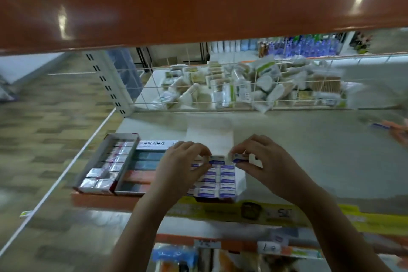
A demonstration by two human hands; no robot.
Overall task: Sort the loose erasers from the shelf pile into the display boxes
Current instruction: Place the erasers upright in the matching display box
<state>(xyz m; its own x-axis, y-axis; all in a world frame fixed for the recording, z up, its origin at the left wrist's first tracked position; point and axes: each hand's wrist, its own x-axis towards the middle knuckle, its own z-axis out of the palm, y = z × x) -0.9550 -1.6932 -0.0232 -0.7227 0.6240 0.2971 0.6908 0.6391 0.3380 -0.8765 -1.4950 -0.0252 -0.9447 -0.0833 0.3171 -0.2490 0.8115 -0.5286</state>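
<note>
Red box (97, 161): far left on the shelf (309, 150), long and narrow, red-edged; holds a single row of clear-wrapped erasers with two wrapped ones at its near end.
Middle box (143, 165): touching the red box on its right; upright white lid flap with Korean print; contents show as teal bands at the back and reddish bands nearer, blurred.
Left hand (181, 170): over the seam between middle box and white box; thumb and forefinger pinch a blue-and-white eraser (215, 159) at the back row of the white box.
White box (240, 181): centre of shelf, lid flap standing open behind; filled with rows of blue-and-white erasers lying flat, labels up, packed edge to edge; left columns hidden under the left hand.
Right hand (265, 161): above the back right corner of the white box; fingers curled, pinching a loose eraser (239, 158) of the same blue-and-white kind, just beside the one in the left hand.
Shelf edge: yellow price strip (331, 216) along the front, writing too blurred to read.
Wire basket (242, 88): behind the shelf, heaped with pale packets.
Far right: a blue-and-orange item (388, 128) lying on the shelf, blurred.
</note>
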